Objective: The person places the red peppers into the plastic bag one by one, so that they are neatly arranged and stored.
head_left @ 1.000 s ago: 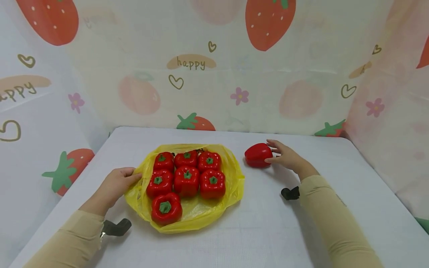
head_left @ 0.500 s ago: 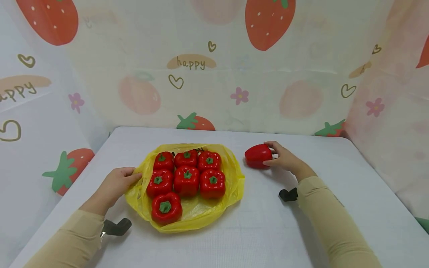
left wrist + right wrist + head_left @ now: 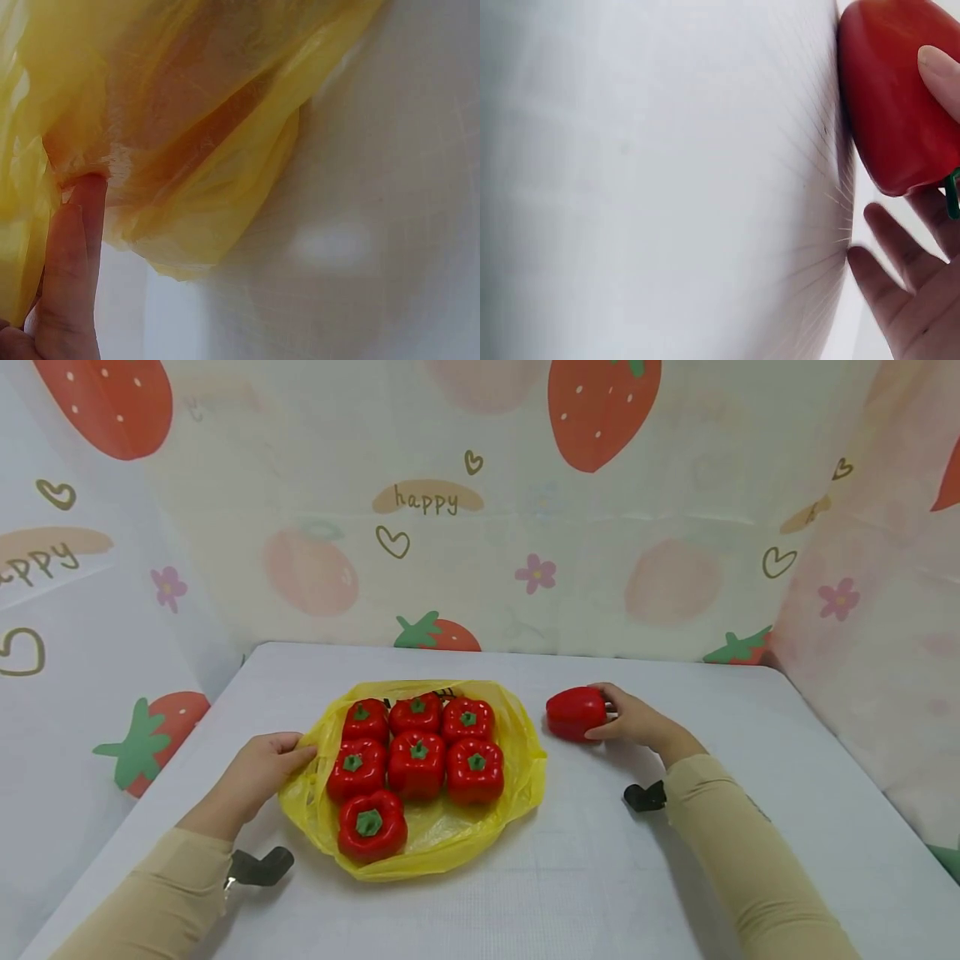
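My left hand (image 3: 257, 778) pinches the left rim of a yellow plastic bag (image 3: 457, 839), spread open on the table. In the left wrist view, fingers (image 3: 71, 277) touch the thin bag film (image 3: 199, 217). Several red bell peppers (image 3: 417, 766) stand in the bag, green stems up. Right of the bag, a single red bell pepper (image 3: 573, 714) lies on its side. My right hand (image 3: 643, 724) grips that one at its stem end. In the right wrist view, the thumb presses the pepper (image 3: 896, 97); its green stem (image 3: 952, 193) points toward the palm, and some fingers are spread below.
The white table (image 3: 540, 893) runs back to a printed cloth backdrop (image 3: 465, 577). Cloth also hangs along the left and right sides. A dark camera mount (image 3: 261, 867) sticks out from the left wrist, another (image 3: 645, 797) from the right.
My right hand has closed in on the lying pepper, its thumb and fingers now gripping the stem end. The pepper has shifted slightly toward me. My left hand stays on the bag rim.
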### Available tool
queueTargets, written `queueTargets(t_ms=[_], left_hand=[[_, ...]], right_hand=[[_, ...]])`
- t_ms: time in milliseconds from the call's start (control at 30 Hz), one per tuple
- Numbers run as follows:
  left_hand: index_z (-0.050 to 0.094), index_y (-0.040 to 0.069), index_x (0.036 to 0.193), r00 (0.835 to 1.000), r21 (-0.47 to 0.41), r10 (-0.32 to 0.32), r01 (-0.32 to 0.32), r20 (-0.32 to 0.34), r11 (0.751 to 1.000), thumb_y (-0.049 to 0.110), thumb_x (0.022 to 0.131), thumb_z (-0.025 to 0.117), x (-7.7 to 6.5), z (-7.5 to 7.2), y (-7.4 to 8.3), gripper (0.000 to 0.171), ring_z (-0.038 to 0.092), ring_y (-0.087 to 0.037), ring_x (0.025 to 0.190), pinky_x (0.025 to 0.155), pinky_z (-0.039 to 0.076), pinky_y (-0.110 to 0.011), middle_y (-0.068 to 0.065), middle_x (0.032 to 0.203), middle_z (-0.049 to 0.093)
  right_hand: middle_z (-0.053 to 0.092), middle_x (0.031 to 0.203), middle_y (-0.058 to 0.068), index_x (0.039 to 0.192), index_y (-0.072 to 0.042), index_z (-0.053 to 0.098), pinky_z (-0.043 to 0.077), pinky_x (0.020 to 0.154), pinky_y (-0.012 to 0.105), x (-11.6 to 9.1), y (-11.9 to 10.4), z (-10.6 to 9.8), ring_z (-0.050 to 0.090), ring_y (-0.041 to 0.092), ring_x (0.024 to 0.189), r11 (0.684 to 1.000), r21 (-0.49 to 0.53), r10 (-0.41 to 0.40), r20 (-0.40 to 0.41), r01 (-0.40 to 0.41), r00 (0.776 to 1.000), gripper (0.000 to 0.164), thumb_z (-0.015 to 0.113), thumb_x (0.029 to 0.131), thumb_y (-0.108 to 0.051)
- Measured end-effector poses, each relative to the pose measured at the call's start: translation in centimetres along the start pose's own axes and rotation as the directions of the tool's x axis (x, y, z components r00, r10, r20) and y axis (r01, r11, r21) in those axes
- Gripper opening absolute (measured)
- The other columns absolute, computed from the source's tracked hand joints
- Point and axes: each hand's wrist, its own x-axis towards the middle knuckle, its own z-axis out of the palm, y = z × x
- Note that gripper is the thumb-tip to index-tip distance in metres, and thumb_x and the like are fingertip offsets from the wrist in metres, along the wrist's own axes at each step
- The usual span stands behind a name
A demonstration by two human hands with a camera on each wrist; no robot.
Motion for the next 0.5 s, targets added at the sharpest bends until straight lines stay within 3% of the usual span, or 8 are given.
queueTargets(t_ms=[233, 500], left_hand=[[0.054, 0.001, 0.122, 1.000, -0.012, 0.002, -0.002, -0.003, 1.000, 0.039, 0.092, 0.050, -0.1, 0.0, 0.1, 0.049, 0.055, -0.019, 0.086, 0.073, 0.048, -0.025, -0.009, 0.101, 0.063], [0.054, 0.002, 0.123, 1.000, 0.000, -0.008, 0.008, -0.003, 1.000, 0.040, 0.092, 0.050, 0.0, 0.0, 0.0, 0.049, 0.054, -0.020, 0.087, 0.073, 0.048, -0.025, -0.009, 0.102, 0.062]], right_hand=[[0.035, 0.136, 0.013, 0.141, -0.020, 0.023, 0.043, 0.091, 0.049, -0.4, -0.3, -0.3, 0.033, 0.035, 0.124, 0.999, -0.041, -0.001, -0.033, -0.001, 0.999, 0.087, 0.076, 0.073, -0.025], [0.032, 0.138, 0.016, 0.143, -0.017, 0.021, 0.043, 0.091, 0.049, -0.9, -1.2, -0.8, 0.032, 0.038, 0.125, 0.996, -0.056, -0.069, -0.063, 0.065, 0.996, 0.085, 0.073, 0.076, -0.023]])
